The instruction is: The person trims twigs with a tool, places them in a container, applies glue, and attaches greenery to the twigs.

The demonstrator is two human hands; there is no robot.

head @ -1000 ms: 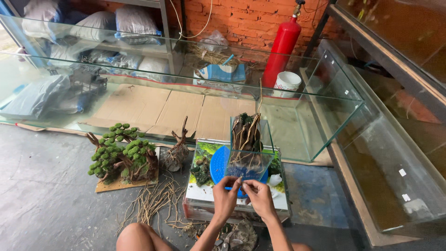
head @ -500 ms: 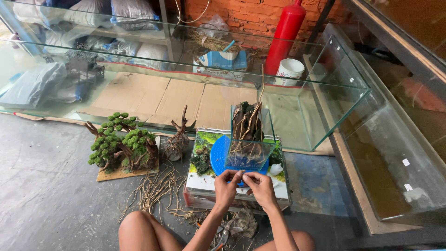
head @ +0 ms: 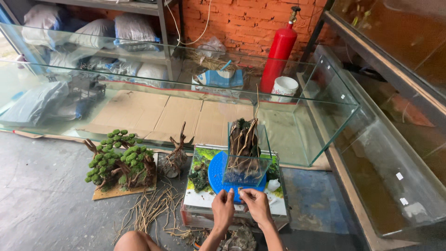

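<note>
Little has shifted since the earlier frames: both hands sit where they were, close together at the near edge of the blue disc (head: 218, 173), and only the head camera has tipped so that more of the big glass tank (head: 325, 125) and brick wall show. Now the left hand (head: 223, 209) and right hand (head: 254, 207) meet fingertip to fingertip, each pinched on something too small to make out, perhaps a thin root or thread; what exactly they grasp cannot be told. Just beyond the fingertips, touching the disc from above, stands the small glass cube (head: 245, 160) with dark driftwood (head: 242, 139) and pale roots rising out of it. The disc rests on a printed box (head: 200, 197) under both wrists. Left of the grip and well apart sits the moss tree (head: 120, 160) on its board, with a bare root stump (head: 176, 155) between it and the box; loose twigs (head: 148, 211) lie on the floor near the left forearm. A red extinguisher (head: 278, 53) and white tub (head: 284, 87) stand far behind the tank. To do this fine work well, I judge the wrists should stay low and braced near the box edge, the pinch light and the pull short, so the cube does not slide on the disc or tip its tall driftwood. Keeping both hands on the near side also spares the thin glass wall from knocks.
</note>
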